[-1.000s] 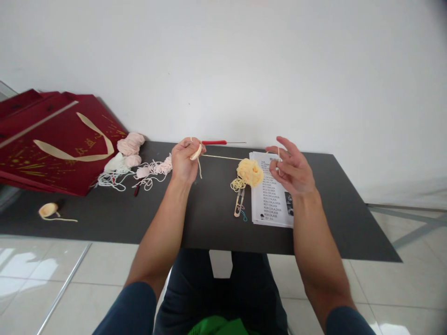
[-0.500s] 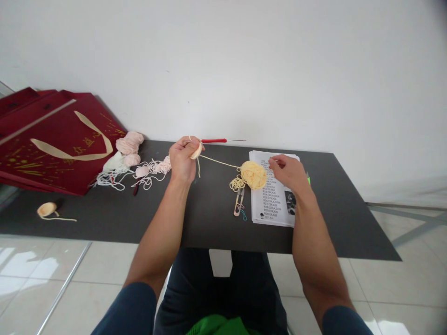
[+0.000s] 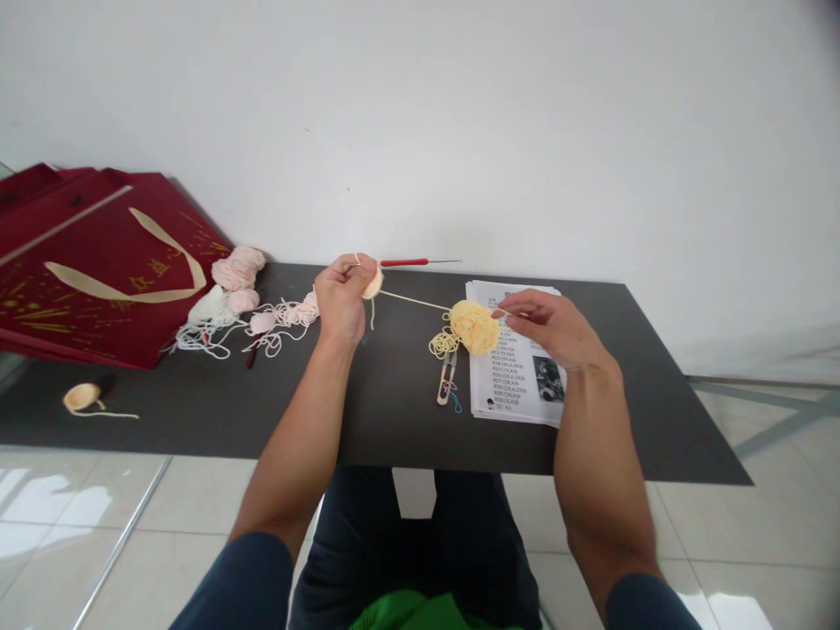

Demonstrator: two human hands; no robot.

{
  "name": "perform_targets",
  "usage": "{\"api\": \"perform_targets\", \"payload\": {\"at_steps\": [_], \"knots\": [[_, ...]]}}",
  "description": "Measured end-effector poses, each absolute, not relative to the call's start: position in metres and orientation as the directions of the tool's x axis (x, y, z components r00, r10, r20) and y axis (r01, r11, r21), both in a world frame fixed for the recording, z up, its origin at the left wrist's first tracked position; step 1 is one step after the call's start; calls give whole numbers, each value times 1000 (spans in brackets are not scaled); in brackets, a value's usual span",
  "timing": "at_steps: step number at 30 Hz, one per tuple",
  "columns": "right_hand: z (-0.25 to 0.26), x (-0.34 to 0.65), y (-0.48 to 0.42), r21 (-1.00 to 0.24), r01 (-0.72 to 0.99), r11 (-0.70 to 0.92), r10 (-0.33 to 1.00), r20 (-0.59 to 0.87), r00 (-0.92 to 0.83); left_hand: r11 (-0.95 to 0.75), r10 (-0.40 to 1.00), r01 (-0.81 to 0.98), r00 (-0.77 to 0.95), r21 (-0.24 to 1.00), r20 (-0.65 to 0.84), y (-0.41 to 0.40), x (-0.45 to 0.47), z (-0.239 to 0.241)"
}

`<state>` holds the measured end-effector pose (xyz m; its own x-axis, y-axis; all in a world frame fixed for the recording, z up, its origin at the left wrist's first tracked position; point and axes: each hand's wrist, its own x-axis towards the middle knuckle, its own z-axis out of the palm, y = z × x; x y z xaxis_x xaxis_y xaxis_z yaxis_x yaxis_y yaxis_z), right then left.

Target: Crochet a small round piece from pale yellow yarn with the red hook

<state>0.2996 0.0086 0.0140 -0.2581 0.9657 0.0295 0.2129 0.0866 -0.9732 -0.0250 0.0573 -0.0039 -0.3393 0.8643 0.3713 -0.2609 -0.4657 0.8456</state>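
Note:
My left hand (image 3: 342,289) is closed on a small pale yellow crochet piece (image 3: 374,283), with a loop of yarn round a finger. A red-handled crochet hook (image 3: 403,262) sticks out to the right from that hand, its metal tip pointing right. From the piece a taut strand (image 3: 416,300) runs to the yellow yarn ball (image 3: 473,327) on the table, and a short tail hangs below. Beside the ball, my right hand (image 3: 538,322) has its thumb and fingertips closed on a strand of yellow yarn at the ball's right edge.
Thread snips (image 3: 447,381) and small stitch markers (image 3: 457,401) lie below the ball. Printed pattern sheets (image 3: 518,385) lie under my right hand. Leftward are pink yarn (image 3: 240,267), tangled white yarn (image 3: 208,328), a crocheted cup shape (image 3: 82,397) and red gift bags (image 3: 98,271).
My right hand has turned, its fingers stretching left to the edge of the yarn ball. My left hand keeps its hold on the piece and hook; the view has shifted slightly.

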Motion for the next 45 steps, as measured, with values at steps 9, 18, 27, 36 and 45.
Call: {"api": "perform_targets", "payload": {"at_steps": [9, 18, 27, 36, 45], "knots": [[6, 286, 13, -970, 130, 205, 964, 177, -197, -338, 941, -46, 15, 940, 339, 55, 1, -15], [7, 292, 13, -979, 71, 189, 956, 167, -242, -219, 933, -191, 247, 957, 263, 79, 24, -9], [2, 279, 17, -975, 91, 203, 963, 182, -201, 153, 753, -244, 657, 958, 47, 87, 27, -16], [-1, 261, 11, -978, -40, 206, 881, 203, -428, 334, 590, -85, 795, 939, -139, 70, 23, -28], [1, 249, 5, -952, -225, 206, 854, 287, -433, 360, 523, -37, 835, 932, -169, 62, 35, -32]]}}
